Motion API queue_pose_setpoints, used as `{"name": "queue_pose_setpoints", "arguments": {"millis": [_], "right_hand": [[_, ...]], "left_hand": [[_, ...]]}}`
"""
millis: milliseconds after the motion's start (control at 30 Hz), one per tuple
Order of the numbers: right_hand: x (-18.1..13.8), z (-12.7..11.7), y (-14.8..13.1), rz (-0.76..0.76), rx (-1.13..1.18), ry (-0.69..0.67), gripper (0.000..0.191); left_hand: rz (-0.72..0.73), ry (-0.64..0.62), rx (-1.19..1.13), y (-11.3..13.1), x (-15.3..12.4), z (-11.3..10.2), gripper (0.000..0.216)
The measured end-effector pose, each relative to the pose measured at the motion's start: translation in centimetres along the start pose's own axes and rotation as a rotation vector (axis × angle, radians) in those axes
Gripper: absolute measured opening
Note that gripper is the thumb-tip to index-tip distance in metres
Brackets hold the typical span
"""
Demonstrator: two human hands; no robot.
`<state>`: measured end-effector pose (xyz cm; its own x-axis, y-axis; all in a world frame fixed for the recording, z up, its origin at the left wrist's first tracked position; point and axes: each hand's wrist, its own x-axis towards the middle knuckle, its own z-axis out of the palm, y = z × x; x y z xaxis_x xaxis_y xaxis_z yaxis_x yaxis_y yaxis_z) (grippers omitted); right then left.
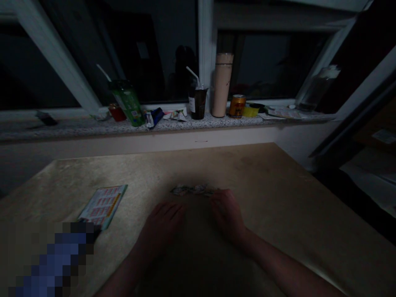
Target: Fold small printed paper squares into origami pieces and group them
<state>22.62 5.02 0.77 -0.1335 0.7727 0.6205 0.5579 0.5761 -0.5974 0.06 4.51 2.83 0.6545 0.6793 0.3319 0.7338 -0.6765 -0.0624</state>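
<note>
Several small wrapped packets (198, 189), whitish and green, lie in a short row across the middle of the brown tabletop (266, 173). Just short of the row's left part, my left hand (165, 218) rests palm down on the table with its fingers stretched out and nothing visible in them. My right hand (228, 214) is at the row's right end, its fingers bent and closed on the last packet, part of which they cover. Shadow over both hands blurs the finger details.
Left of my hands lie a printed card (103, 204) and a pixelated blue patch (52, 264). Along the granite sill (173, 128) stand a green container (128, 103), a dark cup with a straw (198, 103), a pink flask (222, 84), an orange can (237, 106) and a clear bottle (318, 88).
</note>
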Motion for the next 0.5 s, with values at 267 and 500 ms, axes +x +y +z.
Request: {"name": "queue_pose_setpoints", "arguments": {"millis": [267,500], "right_hand": [[-0.7,1.4,-3.1,-0.269,-0.076,-0.677,0.045],[-0.9,2.1,-2.9,-0.278,-0.203,-0.853,0.051]], "left_hand": [[-0.158,-0.085,0.026,0.9,-4.8,-0.6,0.036],[-0.262,-0.184,0.000,1.2,-7.5,-1.5,0.040]]}}
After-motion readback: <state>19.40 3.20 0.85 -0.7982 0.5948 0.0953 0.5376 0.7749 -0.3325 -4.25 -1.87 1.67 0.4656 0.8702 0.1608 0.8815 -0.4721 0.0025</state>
